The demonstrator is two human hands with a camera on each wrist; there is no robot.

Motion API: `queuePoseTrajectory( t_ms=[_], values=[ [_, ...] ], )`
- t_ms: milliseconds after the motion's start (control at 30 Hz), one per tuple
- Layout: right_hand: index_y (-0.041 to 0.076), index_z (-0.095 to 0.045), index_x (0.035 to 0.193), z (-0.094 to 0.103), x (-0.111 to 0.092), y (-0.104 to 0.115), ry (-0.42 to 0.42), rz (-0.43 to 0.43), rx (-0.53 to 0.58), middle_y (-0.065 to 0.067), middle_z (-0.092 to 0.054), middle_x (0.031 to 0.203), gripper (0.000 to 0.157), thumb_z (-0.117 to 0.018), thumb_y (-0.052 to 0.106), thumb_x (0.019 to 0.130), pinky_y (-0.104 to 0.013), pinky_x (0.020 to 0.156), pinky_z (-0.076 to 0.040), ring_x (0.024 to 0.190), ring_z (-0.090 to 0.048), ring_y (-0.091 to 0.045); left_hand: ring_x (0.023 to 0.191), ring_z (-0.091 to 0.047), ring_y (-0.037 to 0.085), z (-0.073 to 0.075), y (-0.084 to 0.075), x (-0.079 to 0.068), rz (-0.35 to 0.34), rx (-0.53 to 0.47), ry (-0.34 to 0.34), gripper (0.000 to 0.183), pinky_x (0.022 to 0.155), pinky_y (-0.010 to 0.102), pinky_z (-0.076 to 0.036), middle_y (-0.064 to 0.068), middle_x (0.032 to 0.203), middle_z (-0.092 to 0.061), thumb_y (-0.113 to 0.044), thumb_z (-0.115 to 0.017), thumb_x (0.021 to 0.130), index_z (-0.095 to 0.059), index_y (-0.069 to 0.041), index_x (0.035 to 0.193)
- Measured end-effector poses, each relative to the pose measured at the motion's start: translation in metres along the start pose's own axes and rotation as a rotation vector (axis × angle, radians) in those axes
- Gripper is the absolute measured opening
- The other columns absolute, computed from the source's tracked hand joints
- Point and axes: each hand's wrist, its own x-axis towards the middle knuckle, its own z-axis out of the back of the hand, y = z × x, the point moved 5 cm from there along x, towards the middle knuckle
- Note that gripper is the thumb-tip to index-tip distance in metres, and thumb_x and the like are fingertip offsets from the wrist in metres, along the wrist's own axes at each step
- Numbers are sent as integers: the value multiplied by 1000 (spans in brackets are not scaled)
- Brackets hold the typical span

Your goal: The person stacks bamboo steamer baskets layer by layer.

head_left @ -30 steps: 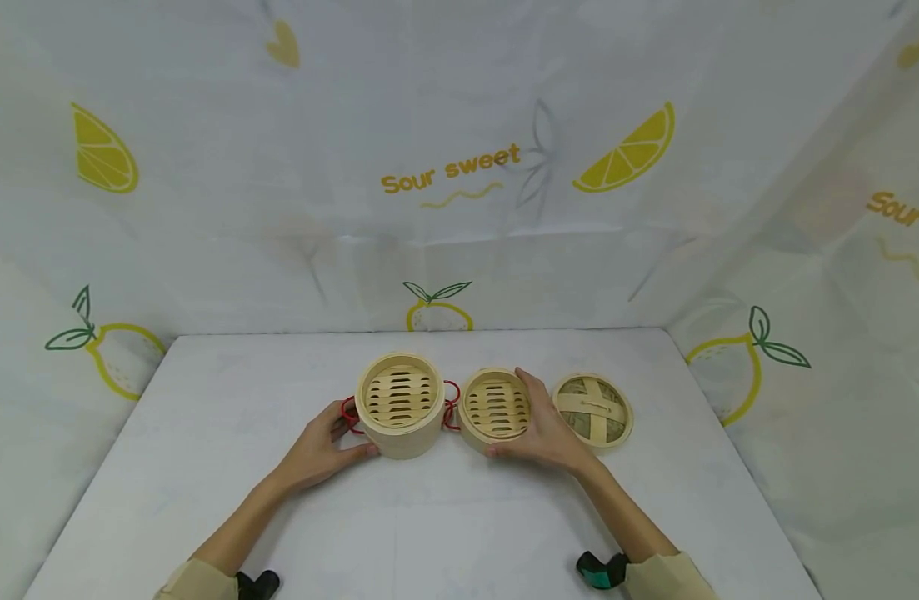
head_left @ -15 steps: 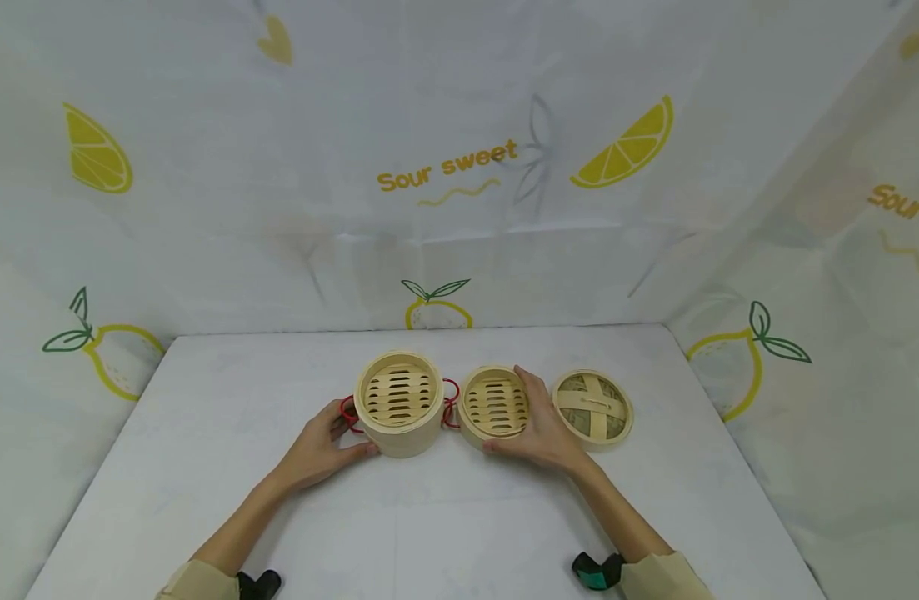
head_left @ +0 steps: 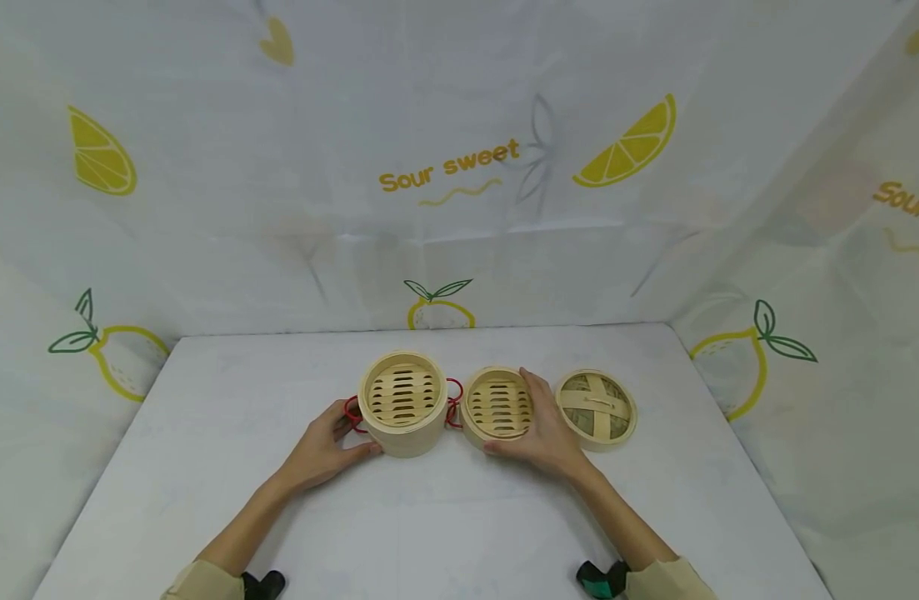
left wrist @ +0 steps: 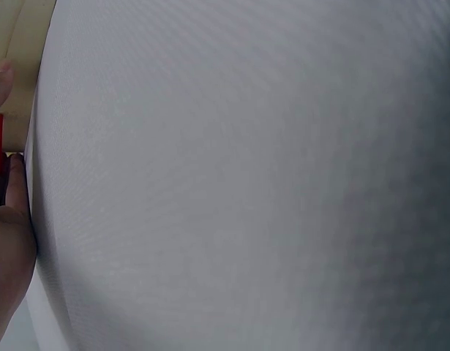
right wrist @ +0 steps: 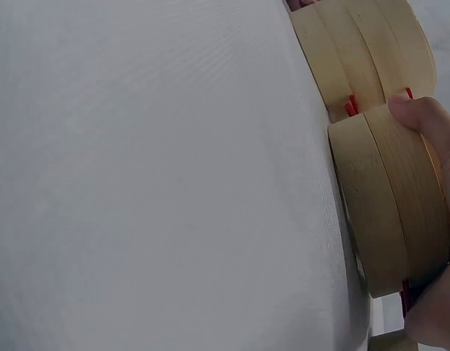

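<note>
A tall round bamboo steamer (head_left: 410, 443) with a slatted floor and red loops at its sides stands upright mid-table. My left hand (head_left: 318, 452) grips it from the left, thumb at its front low on the wall and fingers behind the red loop. Just to its right is a shorter bamboo steamer (head_left: 496, 403), also slatted, and my right hand (head_left: 546, 435) holds it with the thumb in front and fingers round the far right side. In the right wrist view this shorter steamer (right wrist: 385, 197) shows two wall bands and overlaps the tall steamer (right wrist: 367, 58).
A round woven bamboo lid (head_left: 596, 408) with crossed strips lies on the white tabletop (head_left: 399, 533), right of my right hand. White sheeting (head_left: 459, 250) printed with lemons rises behind and beside the table. Dark wrist gear (head_left: 603, 581) sits by the right sleeve.
</note>
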Motion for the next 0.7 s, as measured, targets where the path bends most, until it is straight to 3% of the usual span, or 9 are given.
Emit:
queuePoseTrajectory(
  t_ms=[700],
  values=[
    [1,-30,168,23,-7,24,-116,92,-165,-27,-39,168,139,-103,47,59,-76,122,-46,153,-43,-53,140,-63,37,-1,1,1,1,-5,5,75,122,42,-54,13,141,-64,-29,-95,86,-59,-5,147]
  ],
)
